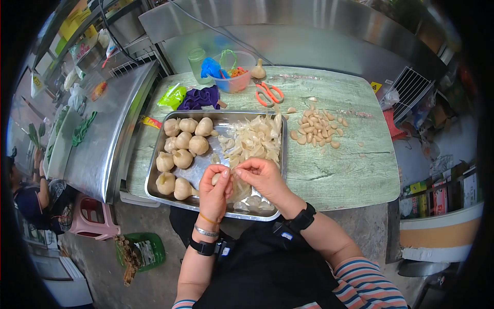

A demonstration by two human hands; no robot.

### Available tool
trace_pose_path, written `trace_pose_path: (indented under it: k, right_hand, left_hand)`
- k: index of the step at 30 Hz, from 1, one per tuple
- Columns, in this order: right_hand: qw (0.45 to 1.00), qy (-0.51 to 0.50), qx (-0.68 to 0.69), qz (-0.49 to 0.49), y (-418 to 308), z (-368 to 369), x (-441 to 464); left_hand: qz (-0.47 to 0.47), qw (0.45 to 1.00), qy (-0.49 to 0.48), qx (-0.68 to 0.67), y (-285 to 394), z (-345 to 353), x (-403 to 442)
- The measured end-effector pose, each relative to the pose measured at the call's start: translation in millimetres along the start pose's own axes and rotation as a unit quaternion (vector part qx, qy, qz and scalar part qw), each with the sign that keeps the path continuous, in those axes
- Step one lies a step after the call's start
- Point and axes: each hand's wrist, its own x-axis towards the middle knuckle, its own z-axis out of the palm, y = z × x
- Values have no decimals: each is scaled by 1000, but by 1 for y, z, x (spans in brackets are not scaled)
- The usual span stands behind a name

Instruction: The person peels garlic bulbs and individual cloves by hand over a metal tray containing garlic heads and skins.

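My left hand point(212, 191) is closed around a pale garlic clove point(216, 179), part of which shows between the fingers. Close beside it, my right hand point(263, 177) makes a pinch; whatever lies between its fingertips is too small to make out. Both hands are over a metal tray point(222, 114). Several whole garlic bulbs point(198, 145) fill its left side. A heap of papery garlic skins point(257, 135) covers the right side, with more skins under my right hand. Peeled garlic cloves point(319, 126) lie in a loose pile on the table, right of the tray.
Behind the tray are a purple cloth point(199, 98), a clear plastic tub point(242, 82), a green cup point(198, 64) and orange-handled scissors point(268, 95). A steel counter point(110, 139) stands left. On the floor are a pink stool point(92, 219) and a green basket point(149, 250). Another person point(33, 201) is at far left.
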Motion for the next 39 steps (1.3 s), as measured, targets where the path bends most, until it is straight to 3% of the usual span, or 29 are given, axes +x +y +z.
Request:
trace_pose_path:
  k: [3, 9, 11, 18, 20, 24, 26, 27, 29, 30, 32, 36, 38, 39]
  right_hand:
    - [1000, -1, -8, 28, -3, -1, 0]
    - [992, -14, 110, 52, -3, -3, -2]
    - [997, 3, 53, 48, 0, -5, -1]
    - [999, 14, 31, 25, 5, -3, 2]
    - [993, 118, 24, 18, 25, -13, 7]
    - [991, 121, -46, 27, 11, -14, 10]
    - [910, 180, -308, -213, 0, 0, 7]
    - [910, 179, -308, -213, 2, -1, 6]
    - [965, 56, -193, -170, 10, -3, 6]
    - [965, 55, -194, -170, 5, 0, 4]
    - [999, -37, 19, 25, -8, 6, 0]
    - [993, 1, 78, 90, -9, -5, 3]
    - [960, 57, 260, 92, -19, -5, 3]
    - [957, 60, 272, 83, -17, -7, 2]
  left_hand:
    - [-9, 1000, 2, -13, 0, 0, 1]
    - [-73, 996, 15, -58, 7, 8, 0]
    - [-27, 996, 53, 62, -2, 4, 2]
    - [-25, 995, 42, 83, -1, 4, 1]
    - [-41, 998, 44, -14, 0, 1, 2]
    - [-32, 996, 35, -75, 1, -1, 3]
    - [-39, 996, 35, -66, 0, -2, 3]
    - [-38, 996, 35, -67, 0, -2, 3]
    - [-32, 997, 27, -58, -1, -2, 2]
    - [-32, 997, 28, -59, -3, -4, 2]
    - [-10, 1000, -8, -9, -10, -10, 3]
    - [-30, 997, -17, -66, 2, 0, 4]
    - [-60, 997, -11, -56, 5, 1, 4]
    - [-60, 997, -11, -56, 5, 0, 4]
